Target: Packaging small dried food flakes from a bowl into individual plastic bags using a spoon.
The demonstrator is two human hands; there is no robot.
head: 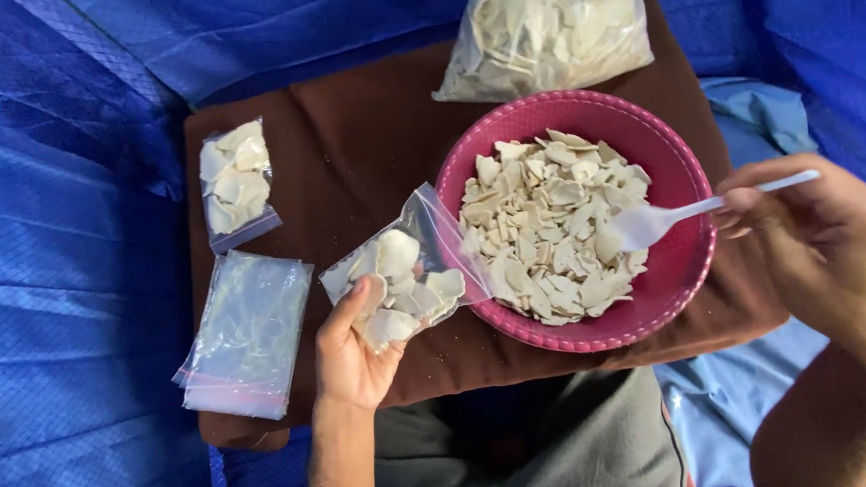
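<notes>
At far left, a small filled bag (236,180) of pale, curled chips lies on a brown cushion (346,138), above a flat stack of empty bags (248,335) of crinkly clear plastic. The left hand (352,354) pinches a half-filled clear bag (405,275) between thumb and fingers; its long axis tilts up and right, its open mouth touching the rim of a round pink plastic bowl (689,248). The bowl holds a heap of dry, off-white chips (553,231). A white plastic spoon (672,214) lies nearly level over them, scoop pointing left, handle right. The right hand (834,249) grips that handle, fingers closed. Behind sits 1 large bulging bag (540,31).
</notes>
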